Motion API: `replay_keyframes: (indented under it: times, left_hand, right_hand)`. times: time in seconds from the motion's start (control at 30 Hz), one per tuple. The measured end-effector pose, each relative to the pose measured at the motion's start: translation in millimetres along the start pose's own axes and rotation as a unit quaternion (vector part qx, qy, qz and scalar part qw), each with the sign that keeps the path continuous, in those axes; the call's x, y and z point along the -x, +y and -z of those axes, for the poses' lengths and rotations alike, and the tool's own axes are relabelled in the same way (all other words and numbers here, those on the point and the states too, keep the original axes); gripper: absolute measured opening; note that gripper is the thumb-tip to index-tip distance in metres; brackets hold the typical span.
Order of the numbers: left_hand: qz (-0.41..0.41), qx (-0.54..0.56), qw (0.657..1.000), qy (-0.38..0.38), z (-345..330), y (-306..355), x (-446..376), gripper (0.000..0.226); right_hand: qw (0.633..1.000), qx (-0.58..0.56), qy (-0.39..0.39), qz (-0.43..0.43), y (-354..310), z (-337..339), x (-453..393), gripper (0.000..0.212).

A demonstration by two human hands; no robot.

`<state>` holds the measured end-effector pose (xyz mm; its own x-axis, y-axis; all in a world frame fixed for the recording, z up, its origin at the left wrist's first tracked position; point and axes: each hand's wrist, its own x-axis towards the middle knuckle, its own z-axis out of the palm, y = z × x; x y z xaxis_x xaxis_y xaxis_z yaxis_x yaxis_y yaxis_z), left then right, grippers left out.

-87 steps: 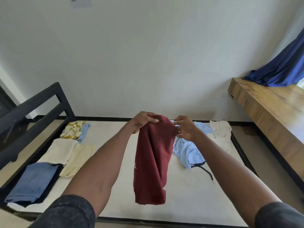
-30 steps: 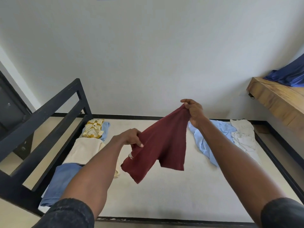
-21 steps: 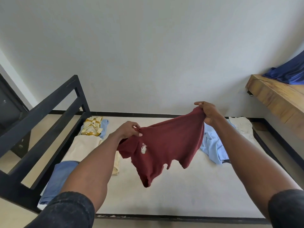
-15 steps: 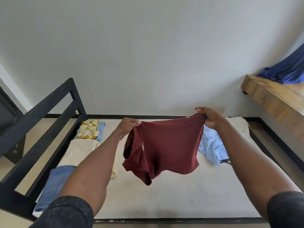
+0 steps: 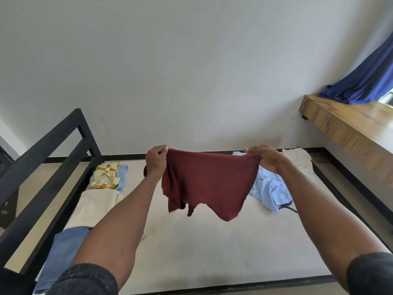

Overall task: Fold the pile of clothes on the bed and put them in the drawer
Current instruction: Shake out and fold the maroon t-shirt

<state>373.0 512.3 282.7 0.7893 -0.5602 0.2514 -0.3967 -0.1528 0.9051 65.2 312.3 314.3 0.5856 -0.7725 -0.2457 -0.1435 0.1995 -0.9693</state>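
Note:
A maroon shirt (image 5: 209, 184) hangs spread in the air above the bed (image 5: 191, 252). My left hand (image 5: 156, 159) pinches its upper left corner and my right hand (image 5: 264, 157) grips its upper right corner, both at about the same height. The shirt's lower edge dangles unevenly, clear of the mattress. Behind it on the right lie a crumpled light blue garment (image 5: 270, 189) and a white garment (image 5: 298, 159). Along the left side sit folded clothes: a yellow patterned piece (image 5: 105, 175), a cream one (image 5: 96, 207) and a blue one (image 5: 61, 252).
A black metal bed frame rail (image 5: 44, 162) rises on the left. A wooden ledge (image 5: 348, 124) juts from the right wall with a dark blue curtain (image 5: 365, 81) draped on it. A plain white wall stands behind the bed. No drawer is in view.
The shirt went from a bunched hanging strip to being stretched wide between my hands. My left hand rose to the level of my right, and both moved apart.

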Motion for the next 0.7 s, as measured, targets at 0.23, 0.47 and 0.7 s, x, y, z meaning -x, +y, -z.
replay_keyframes:
  times: [0.23,0.47,0.7]
  left_hand:
    - [-0.001,-0.12,0.984,-0.132,-5,-8,-26,0.022]
    - [-0.012,-0.183,0.932,-0.314,-1,-29,-55,0.014]
    - [0.044,-0.085,0.976,-0.193,-41,-66,-89,0.025]
  right_hand:
    - [0.901,0.432,0.027,0.024,11,-13,-14,0.014]
    - [0.856,0.493,0.13,0.084,29,-6,-63,0.017]
    - [0.951,0.262,0.154,0.059,46,-32,-123,0.022]
